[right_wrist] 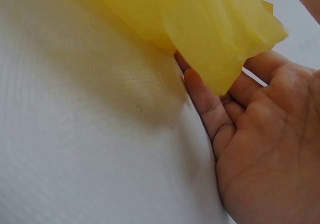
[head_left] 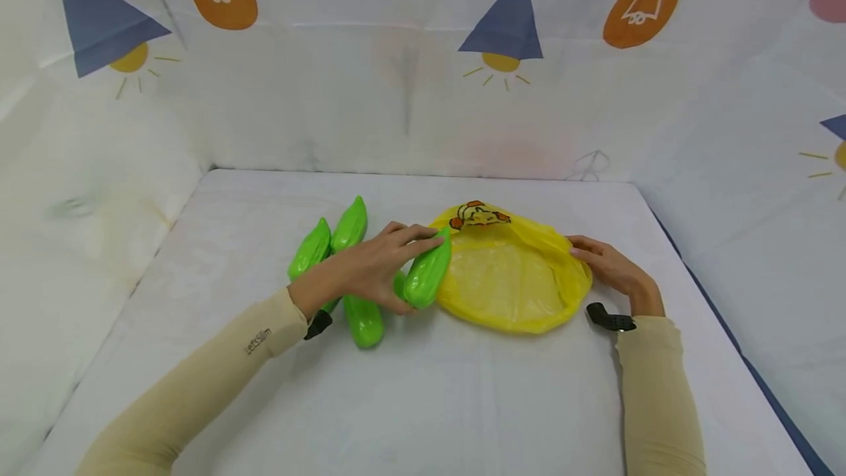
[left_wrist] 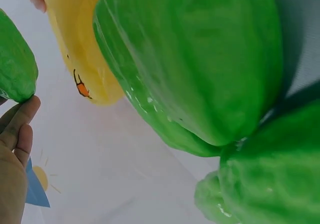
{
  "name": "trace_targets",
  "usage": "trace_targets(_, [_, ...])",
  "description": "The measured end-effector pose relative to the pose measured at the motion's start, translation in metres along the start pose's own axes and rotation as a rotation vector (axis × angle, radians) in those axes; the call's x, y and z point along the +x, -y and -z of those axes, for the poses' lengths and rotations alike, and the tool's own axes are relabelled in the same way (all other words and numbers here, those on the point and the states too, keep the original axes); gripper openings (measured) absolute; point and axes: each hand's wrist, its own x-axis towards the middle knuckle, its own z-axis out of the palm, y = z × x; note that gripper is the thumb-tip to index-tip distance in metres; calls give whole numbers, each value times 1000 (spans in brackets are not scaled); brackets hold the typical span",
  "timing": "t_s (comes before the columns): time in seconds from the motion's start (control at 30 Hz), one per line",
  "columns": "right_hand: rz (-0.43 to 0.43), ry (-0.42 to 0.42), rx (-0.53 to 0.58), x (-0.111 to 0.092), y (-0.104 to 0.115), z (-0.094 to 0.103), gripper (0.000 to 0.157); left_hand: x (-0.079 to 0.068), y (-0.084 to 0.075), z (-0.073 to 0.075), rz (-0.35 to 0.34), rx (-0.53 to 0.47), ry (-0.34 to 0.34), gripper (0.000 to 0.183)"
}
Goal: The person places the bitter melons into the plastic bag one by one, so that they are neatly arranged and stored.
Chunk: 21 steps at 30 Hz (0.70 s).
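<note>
My left hand [head_left: 377,267] grips a glossy green bitter melon [head_left: 428,270] beside the left rim of a yellow plastic bag [head_left: 509,322]. The bag lies with its mouth spread wide and has a cartoon print on its far side. At the bag's right edge, my right hand [head_left: 611,267] holds the rim; in the right wrist view its fingers [right_wrist: 207,101] sit behind a fold of yellow plastic. More bitter melons [head_left: 350,225] lie under and beyond the left forearm, partly covered by it. They loom large in the left wrist view, near the camera.
A white cloth covers the table [head_left: 423,402]. White curtains [head_left: 317,109] printed with lamps and bulbs surround it at the back and sides. Each wrist wears a black strap [head_left: 609,319], and beige sleeves [head_left: 661,395] cover both forearms.
</note>
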Motion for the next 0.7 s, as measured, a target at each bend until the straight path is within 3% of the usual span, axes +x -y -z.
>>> trace_targets(0.3, [-11,1,-11,0,-1,1,62,20,-2,-2,-30,6,7,105])
trace_targets(0.7, [2,0,34,1,-3,1,59,44,-3,-4,-1,1,114,107])
